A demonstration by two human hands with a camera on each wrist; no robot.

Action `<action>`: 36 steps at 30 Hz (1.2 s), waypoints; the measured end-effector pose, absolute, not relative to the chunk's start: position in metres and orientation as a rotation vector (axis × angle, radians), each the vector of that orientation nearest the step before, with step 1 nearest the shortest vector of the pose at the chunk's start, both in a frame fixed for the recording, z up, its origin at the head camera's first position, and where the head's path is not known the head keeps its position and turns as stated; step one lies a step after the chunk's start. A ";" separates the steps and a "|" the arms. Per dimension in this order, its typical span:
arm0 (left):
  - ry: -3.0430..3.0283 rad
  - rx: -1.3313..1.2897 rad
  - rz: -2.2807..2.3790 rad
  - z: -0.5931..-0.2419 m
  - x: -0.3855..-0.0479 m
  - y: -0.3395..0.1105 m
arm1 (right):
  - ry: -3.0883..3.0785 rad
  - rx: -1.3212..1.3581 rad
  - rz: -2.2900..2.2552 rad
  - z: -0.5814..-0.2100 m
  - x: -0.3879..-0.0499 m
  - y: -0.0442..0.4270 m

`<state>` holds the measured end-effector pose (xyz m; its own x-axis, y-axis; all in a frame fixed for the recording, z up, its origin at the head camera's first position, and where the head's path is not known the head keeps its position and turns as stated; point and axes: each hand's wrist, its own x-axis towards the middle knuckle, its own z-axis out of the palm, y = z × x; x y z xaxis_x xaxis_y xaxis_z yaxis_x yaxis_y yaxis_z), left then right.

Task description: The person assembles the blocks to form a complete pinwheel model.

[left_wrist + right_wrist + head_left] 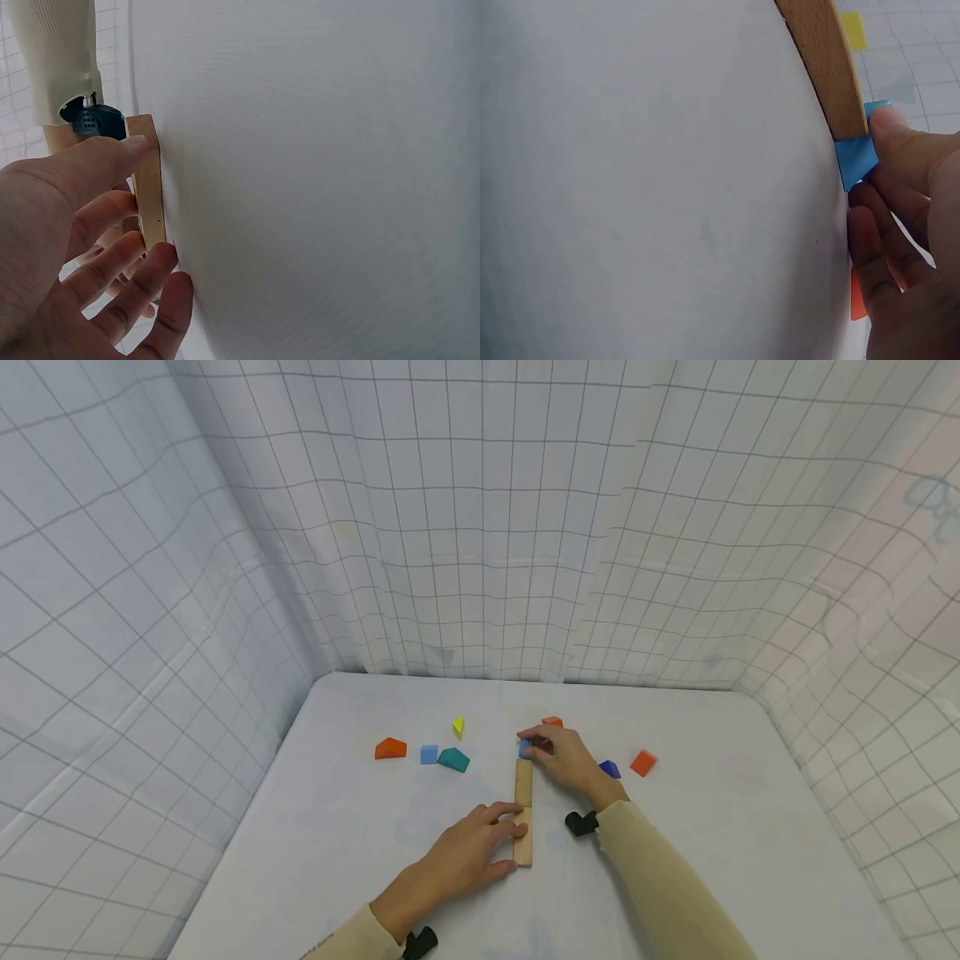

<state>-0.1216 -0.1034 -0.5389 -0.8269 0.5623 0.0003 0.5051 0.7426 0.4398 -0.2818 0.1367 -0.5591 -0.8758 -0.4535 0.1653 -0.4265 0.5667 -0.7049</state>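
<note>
Two light wooden blocks lie end to end on the white table, a far wooden block (523,783) and a near wooden block (523,847). My left hand (468,856) rests from the left against the near one; its thumb (124,154) touches the block's end, and its fingers are loosely bent along the side. At the far end of the row, my right hand (562,760) pinches a small blue block (857,161) between thumb and fingers. That block touches the wooden end, and the fingers hide part of it.
Left of the row lie an orange block (391,749), a light blue block (429,755), a teal block (453,760) and a yellow block (458,727). Beyond and right of my right hand are orange (552,722), dark blue (611,769) and red (643,763) blocks. Gridded white curtains surround the table.
</note>
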 end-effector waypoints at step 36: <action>2.811 0.860 0.635 -0.535 -0.121 -0.103 | 2.791 -0.644 -1.275 -0.561 -0.287 0.134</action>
<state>-0.1213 -0.1031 -0.5354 -0.8282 0.5604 -0.0045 0.5041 0.7485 0.4309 -0.2869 0.1344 -0.5608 -0.9157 -0.3680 0.1613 -0.3629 0.5851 -0.7253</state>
